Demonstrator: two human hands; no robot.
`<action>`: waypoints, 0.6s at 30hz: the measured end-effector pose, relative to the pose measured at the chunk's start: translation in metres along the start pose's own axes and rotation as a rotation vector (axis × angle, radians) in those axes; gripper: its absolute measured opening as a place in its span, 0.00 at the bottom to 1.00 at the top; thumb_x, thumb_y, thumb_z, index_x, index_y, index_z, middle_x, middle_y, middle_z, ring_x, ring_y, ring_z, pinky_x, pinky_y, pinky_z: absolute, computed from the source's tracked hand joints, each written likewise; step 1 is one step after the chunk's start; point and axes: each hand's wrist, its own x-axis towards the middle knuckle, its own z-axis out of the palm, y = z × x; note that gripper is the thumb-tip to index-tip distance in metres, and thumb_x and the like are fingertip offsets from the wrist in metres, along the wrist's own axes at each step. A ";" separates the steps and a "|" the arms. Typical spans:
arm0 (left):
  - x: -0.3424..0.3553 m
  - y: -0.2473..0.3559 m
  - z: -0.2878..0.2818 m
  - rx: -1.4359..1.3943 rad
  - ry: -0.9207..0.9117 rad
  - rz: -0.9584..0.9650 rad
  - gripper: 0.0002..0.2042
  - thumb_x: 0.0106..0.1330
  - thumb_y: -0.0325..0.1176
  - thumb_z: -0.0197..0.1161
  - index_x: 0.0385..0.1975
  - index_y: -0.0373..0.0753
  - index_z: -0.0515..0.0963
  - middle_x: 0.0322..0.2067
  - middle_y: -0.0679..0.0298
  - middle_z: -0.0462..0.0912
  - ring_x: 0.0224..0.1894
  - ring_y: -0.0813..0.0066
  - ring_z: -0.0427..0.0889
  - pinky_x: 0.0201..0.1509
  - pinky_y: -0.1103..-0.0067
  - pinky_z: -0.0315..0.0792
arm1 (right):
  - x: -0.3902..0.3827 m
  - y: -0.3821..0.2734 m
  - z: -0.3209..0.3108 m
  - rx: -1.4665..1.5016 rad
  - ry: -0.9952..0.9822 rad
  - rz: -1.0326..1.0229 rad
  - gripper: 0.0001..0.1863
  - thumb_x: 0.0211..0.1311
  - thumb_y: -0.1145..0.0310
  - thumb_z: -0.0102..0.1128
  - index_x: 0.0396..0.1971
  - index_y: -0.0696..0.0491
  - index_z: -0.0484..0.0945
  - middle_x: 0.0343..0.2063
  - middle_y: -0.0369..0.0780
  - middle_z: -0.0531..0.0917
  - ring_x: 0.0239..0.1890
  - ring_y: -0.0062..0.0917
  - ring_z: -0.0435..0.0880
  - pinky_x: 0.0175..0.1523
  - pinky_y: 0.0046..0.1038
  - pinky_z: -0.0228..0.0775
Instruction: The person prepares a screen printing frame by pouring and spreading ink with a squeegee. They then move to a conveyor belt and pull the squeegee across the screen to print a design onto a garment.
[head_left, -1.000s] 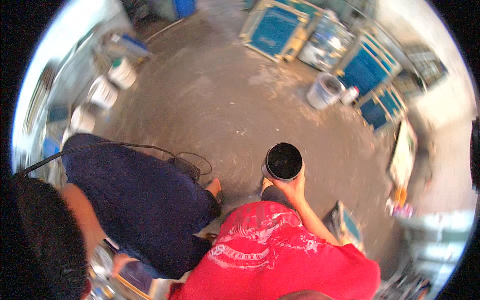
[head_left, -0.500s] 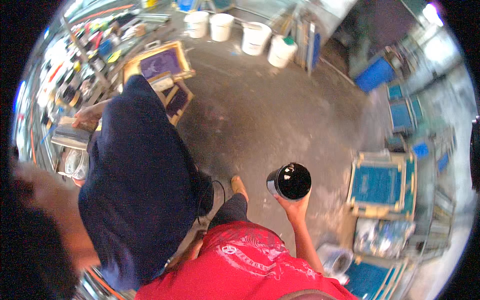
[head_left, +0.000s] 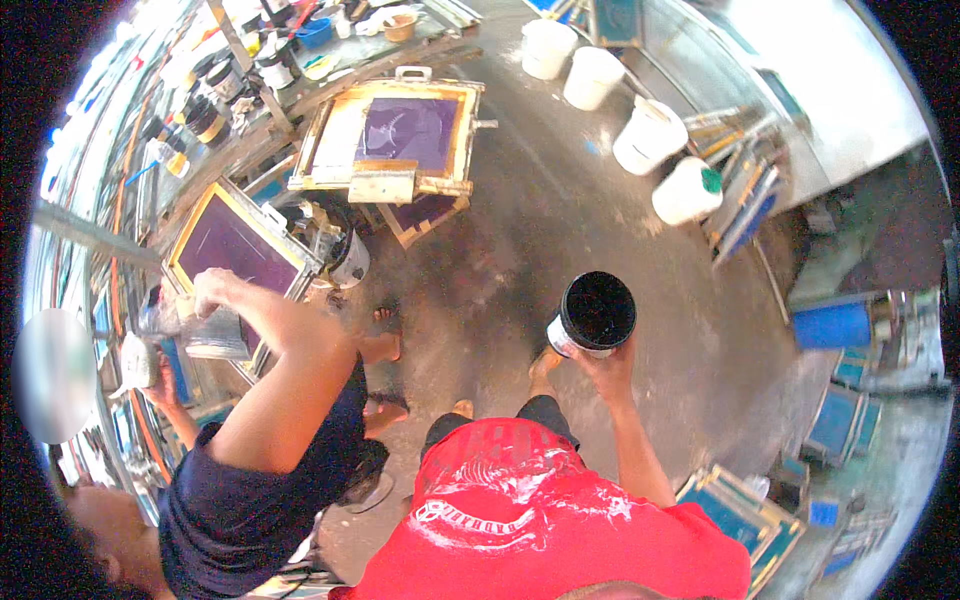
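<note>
The person's right hand holds a round tub, its grip closed around the lower side and base, with the dark inside facing up toward the camera. The tub hangs in the air over the bare floor, ahead of the red shirt and slightly right of the middle of the view. The left hand is out of sight, so its grip cannot be told. To the left, a co-worker in dark clothing leans with one hand at a purple-meshed frame; another framed screen lies beyond, near the cluttered desk. White buckets stand along the wall.
</note>
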 end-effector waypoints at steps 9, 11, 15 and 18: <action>0.053 0.200 0.111 -0.276 0.175 -0.078 0.19 0.61 0.43 0.70 0.43 0.33 0.84 0.35 0.56 0.87 0.40 0.69 0.85 0.47 0.74 0.77 | 0.296 0.024 0.019 0.200 -0.416 -0.287 0.55 0.36 0.68 0.86 0.66 0.56 0.61 0.60 0.44 0.75 0.64 0.35 0.74 0.71 0.37 0.60; 0.090 0.298 0.078 -0.570 0.378 0.200 0.23 0.61 0.42 0.72 0.49 0.32 0.81 0.41 0.57 0.86 0.46 0.69 0.84 0.52 0.75 0.75 | 0.352 0.029 0.033 0.271 -0.550 -0.277 0.57 0.36 0.67 0.87 0.67 0.56 0.59 0.62 0.44 0.73 0.65 0.35 0.72 0.71 0.37 0.60; 0.053 0.541 -0.018 -0.791 0.425 0.499 0.41 0.54 0.41 0.79 0.67 0.37 0.66 0.63 0.55 0.73 0.64 0.63 0.73 0.65 0.66 0.68 | 0.442 0.030 0.067 0.331 -0.718 -0.269 0.60 0.34 0.64 0.88 0.68 0.56 0.56 0.63 0.46 0.71 0.66 0.35 0.71 0.72 0.38 0.59; 0.063 0.638 -0.075 -0.663 0.562 0.731 0.57 0.46 0.44 0.83 0.75 0.40 0.51 0.71 0.54 0.62 0.73 0.60 0.62 0.70 0.58 0.61 | 0.496 0.021 0.100 0.242 -0.799 -0.317 0.61 0.34 0.63 0.88 0.68 0.57 0.56 0.63 0.46 0.71 0.66 0.35 0.71 0.72 0.38 0.60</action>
